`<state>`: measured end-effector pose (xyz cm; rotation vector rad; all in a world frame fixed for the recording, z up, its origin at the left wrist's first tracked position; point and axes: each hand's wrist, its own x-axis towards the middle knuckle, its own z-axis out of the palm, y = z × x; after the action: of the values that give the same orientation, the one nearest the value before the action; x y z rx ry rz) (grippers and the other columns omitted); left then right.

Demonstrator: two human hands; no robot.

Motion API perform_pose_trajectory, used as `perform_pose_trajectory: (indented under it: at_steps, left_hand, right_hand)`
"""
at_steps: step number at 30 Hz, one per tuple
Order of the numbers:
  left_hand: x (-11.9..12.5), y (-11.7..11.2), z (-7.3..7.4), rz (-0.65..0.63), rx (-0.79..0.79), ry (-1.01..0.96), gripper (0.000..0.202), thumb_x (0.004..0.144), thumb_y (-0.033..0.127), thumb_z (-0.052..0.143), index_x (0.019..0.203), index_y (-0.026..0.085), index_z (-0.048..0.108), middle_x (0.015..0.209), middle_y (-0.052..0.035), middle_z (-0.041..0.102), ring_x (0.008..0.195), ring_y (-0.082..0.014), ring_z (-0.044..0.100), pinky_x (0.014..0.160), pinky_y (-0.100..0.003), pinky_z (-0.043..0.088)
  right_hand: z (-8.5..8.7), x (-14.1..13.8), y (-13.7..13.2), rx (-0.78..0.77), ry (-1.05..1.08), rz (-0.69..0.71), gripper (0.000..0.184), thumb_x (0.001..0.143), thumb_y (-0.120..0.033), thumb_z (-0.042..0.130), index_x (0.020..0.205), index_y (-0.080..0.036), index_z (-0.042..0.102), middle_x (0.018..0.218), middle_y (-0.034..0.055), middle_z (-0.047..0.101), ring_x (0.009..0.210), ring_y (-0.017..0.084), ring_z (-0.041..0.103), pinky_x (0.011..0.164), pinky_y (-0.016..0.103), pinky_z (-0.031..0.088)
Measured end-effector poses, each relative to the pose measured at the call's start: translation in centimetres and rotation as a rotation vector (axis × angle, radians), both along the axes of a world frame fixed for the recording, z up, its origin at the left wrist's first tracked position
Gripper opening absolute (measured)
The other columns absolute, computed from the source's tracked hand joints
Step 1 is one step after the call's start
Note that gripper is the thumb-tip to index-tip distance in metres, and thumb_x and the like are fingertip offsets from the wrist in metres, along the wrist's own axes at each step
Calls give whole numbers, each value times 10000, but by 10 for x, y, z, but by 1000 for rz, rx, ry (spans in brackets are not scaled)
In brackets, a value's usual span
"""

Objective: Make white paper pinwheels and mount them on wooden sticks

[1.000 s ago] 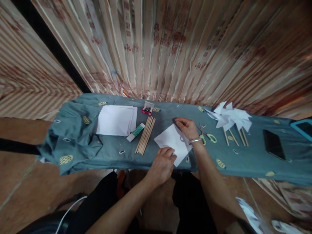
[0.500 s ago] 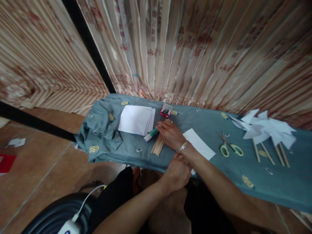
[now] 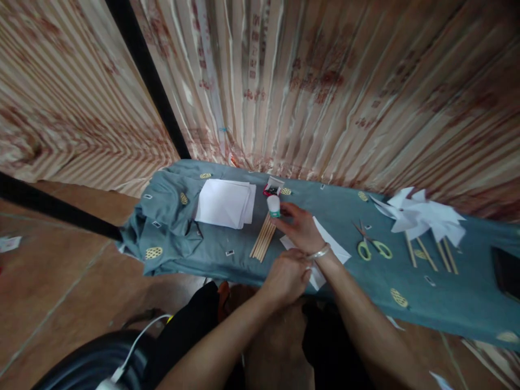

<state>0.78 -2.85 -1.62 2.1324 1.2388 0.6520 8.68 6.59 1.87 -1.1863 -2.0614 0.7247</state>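
White glue stick [image 3: 274, 206] with a green band, upright, clamped in the grip of the right hand [image 3: 301, 228], fingers closed round its lower end, lifted just above the bench [image 3: 447, 295]. Right wrist has a metal bangle [image 3: 319, 253]. Left hand [image 3: 286, 276] sits at the near edge of the bench, fingers curled on the near corner of a white sheet of paper [image 3: 333, 248]; cannot tell if its grip pinches the sheet or only presses it. Sheet lies flat under the right wrist, mid-bench, near edge. Wooden sticks [image 3: 264, 238] in a bundle just left of the right hand, right below the glue stick. Small red box [image 3: 271, 188] by the far edge behind the glue stick. Stack of white paper [image 3: 225, 203] left of the sticks. Scissors [image 3: 372, 247] with yellow-green handles right of the sheet. Paper pinwheels [image 3: 422, 216] on sticks toward the right end. Blue-grey cloth [image 3: 170, 238] covers the bench, bunched at the left end. Striped curtain [image 3: 325, 81] behind.
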Motion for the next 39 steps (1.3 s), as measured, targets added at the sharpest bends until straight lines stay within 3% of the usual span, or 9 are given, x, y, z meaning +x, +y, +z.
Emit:
perform_pose_trajectory:
  at_steps: [5, 9, 12, 19, 24, 28, 31, 36, 39]
  left_hand:
    - [-16, 19, 8, 214, -173, -450, 220, 874, 241, 517, 858, 163, 722, 980, -83, 740, 928, -215, 671, 889, -348, 516]
    - [-14, 25, 9, 341, -406, -796, 349, 831, 448, 558, 828, 138, 720, 875, -85, 733, 811, -207, 675, 715, -303, 527]
    - [-6, 25, 5, 334, -536, -826, 331, 741, 450, 651, 801, 130, 713, 766, -67, 716, 725, -189, 663, 642, -277, 507]
    - [3, 28, 1, 308, -564, -756, 314, 751, 428, 622, 672, 131, 689, 625, -39, 671, 580, -140, 588, 598, -257, 456]
    - [7, 34, 4, 347, -496, -762, 281, 747, 405, 612, 646, 149, 669, 606, -24, 654, 604, -151, 588, 631, -269, 462]
    - [2, 34, 8, 352, -450, -780, 268, 734, 406, 631, 624, 163, 657, 582, -7, 627, 581, -147, 572, 613, -268, 453]
    - [-8, 35, 10, 360, -435, -811, 279, 745, 412, 638, 612, 168, 655, 580, -7, 624, 575, -146, 572, 605, -267, 454]
    - [-22, 42, 8, 508, -247, -944, 266, 750, 361, 694, 947, 185, 725, 986, -60, 728, 928, -198, 657, 849, -311, 489]
    - [-22, 41, 7, 516, -222, -1025, 517, 659, 297, 795, 1155, 232, 663, 1296, -70, 628, 1187, -229, 576, 1001, -351, 433]
  right_hand:
    - [7, 49, -32, -345, 379, -102, 228, 805, -431, 634, 883, -219, 601, 788, -6, 683, 698, 148, 623, 644, 266, 501]
    - [0, 75, -47, -409, 511, -134, 247, 774, -427, 672, 904, -221, 636, 826, 15, 719, 762, 153, 666, 738, 290, 536]
    - [-17, 91, -47, -407, 487, -174, 219, 768, -408, 656, 849, -205, 654, 796, 38, 731, 730, 161, 673, 734, 308, 545]
    - [-36, 106, -34, -125, 100, -316, 232, 851, -254, 514, 1003, -198, 680, 988, 76, 742, 792, 186, 686, 793, 344, 542]
    - [-29, 62, -3, 157, -287, -156, 386, 856, -91, 486, 1215, -138, 618, 1301, 149, 614, 1150, 237, 592, 994, 370, 476]
    - [-26, 28, 23, 241, -671, -25, 376, 870, -39, 450, 1184, -110, 646, 1370, 210, 541, 1161, 306, 551, 947, 439, 477]
    - [-22, 23, 32, 284, -724, 17, 315, 898, -49, 419, 1081, -93, 672, 1256, 218, 610, 1105, 308, 561, 919, 442, 476]
    - [-9, 48, 12, 192, -163, -229, 203, 819, -199, 660, 1010, -131, 667, 1050, 138, 698, 961, 258, 611, 885, 391, 478]
    - [-2, 61, -19, -192, 438, -288, 229, 788, -416, 706, 859, -200, 682, 758, 15, 706, 660, 165, 604, 655, 297, 488]
